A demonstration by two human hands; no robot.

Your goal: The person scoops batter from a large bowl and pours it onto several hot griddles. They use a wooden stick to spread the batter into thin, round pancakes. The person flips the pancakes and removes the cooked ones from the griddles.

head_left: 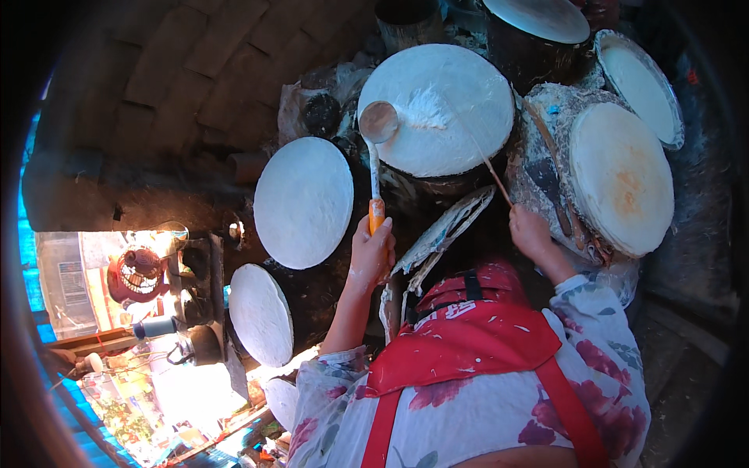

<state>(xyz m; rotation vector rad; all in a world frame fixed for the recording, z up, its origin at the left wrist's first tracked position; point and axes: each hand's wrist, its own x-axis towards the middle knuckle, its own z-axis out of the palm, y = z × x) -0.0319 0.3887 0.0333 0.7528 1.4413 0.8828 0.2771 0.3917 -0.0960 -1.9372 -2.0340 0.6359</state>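
My left hand (pixel 373 254) grips the orange handle of a metal ladle (pixel 374 167). The ladle's bowl, apparently coated with pale residue, is over the left edge of a round white surface (pixel 468 128) on a dark drum-like base. Near that surface's middle lies a rumpled white patch (pixel 430 108); its material is unclear. To the right, my right hand (pixel 529 231) is closed around a thin stick (pixel 496 177). The stick slants up across the rim of the white surface, and its far end blurs into the white.
Round white discs (pixel 304 202) stand at left, another (pixel 261 316) below. At right, a stack of round white sheets (pixel 623 175) rests beside brown strips (pixel 544 128). Behind are a basin of white liquid (pixel 641 88) and a lidded pot (pixel 538 20). Whitish, crusted edges (pixel 445 231) lie between my arms.
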